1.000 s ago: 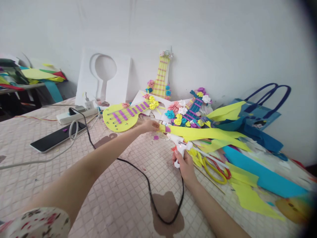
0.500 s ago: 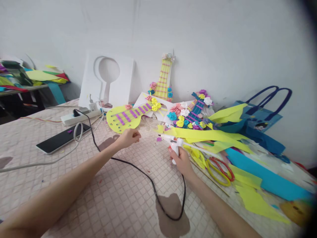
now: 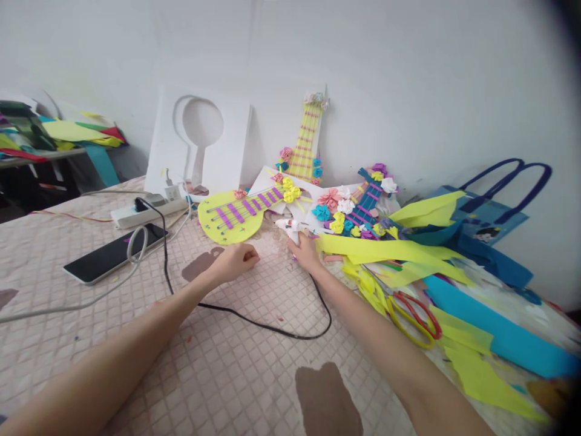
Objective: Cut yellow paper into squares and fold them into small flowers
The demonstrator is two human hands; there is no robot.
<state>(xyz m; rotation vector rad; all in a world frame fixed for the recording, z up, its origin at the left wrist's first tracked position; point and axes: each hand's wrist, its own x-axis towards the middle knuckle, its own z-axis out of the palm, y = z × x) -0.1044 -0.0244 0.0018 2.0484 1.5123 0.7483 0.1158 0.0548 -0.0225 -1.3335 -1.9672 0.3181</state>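
The right hand (image 3: 303,249) grasps the white glue gun (image 3: 289,226), which points leftward from this grip. Beyond the curled left hand (image 3: 236,263) lies the yellow guitar (image 3: 232,219); whether this hand holds something, I cannot tell.

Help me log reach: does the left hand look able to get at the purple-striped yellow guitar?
Probably yes: the left hand is just in front of the purple-striped yellow guitar, with nothing visible between them.

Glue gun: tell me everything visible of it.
The glue gun is white and looks plastic. The right hand grips it, hiding its lower part. Held roughly level, its nozzle points left in the picture. A black cord emerges below the hand and loops across the table. Can't tell whether it's hot.
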